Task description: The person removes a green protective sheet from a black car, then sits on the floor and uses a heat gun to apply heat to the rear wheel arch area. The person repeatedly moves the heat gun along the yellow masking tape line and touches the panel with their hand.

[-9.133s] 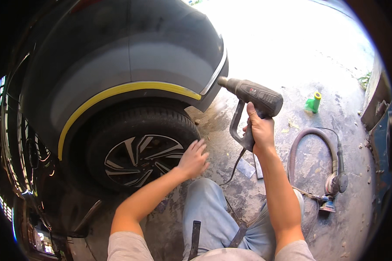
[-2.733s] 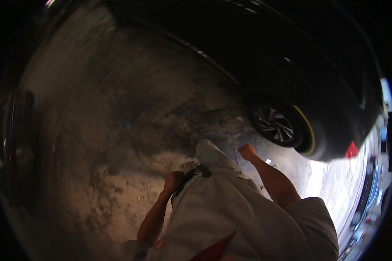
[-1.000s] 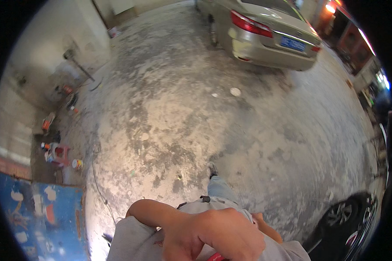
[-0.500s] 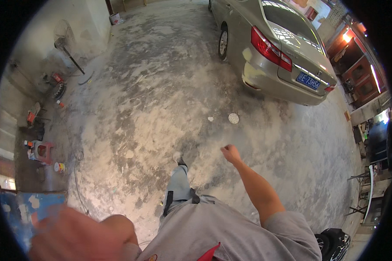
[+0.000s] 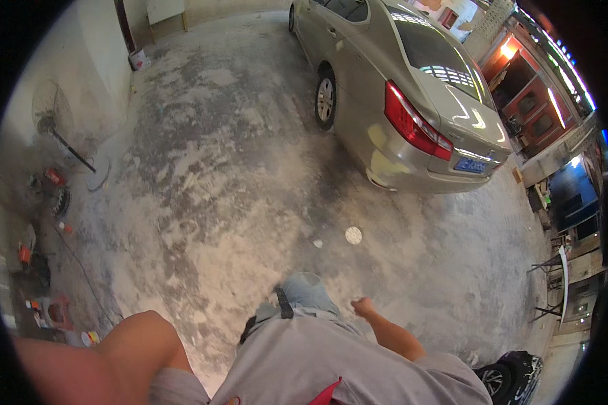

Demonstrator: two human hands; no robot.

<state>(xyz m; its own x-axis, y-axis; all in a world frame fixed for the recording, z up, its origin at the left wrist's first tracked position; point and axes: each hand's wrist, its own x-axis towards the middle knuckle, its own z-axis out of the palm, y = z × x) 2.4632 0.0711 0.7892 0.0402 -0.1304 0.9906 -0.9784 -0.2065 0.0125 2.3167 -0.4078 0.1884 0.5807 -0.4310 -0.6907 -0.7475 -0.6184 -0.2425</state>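
My right hand (image 5: 363, 307) hangs low in front of my body, above the dusty concrete floor (image 5: 236, 223). Its fingers are curled in, and nothing shows in them. At the lower left my bent left arm is raised close to the view. My left hand (image 5: 51, 368) is a smeared shape cut by the dark rim, so its fingers and anything in them cannot be made out. Neither hand touches anything that I can see. Ahead to the right stands a beige sedan (image 5: 358, 94), with pale yellowish patches on its rear corner beside the red tail light (image 5: 415, 125).
A pedestal fan (image 5: 71, 148) stands by the left wall. Below it are a red stool (image 5: 59, 312), a small tub (image 5: 89, 338) and a cable (image 5: 88, 273). A round white cover (image 5: 353, 235) lies on the floor. At right are a stand (image 5: 550, 287) and a wheel (image 5: 498, 381).
The sedan and the round cover appear nearer and lower in view. My right hand has dropped closer to my body. My left arm has shifted toward the left rim.
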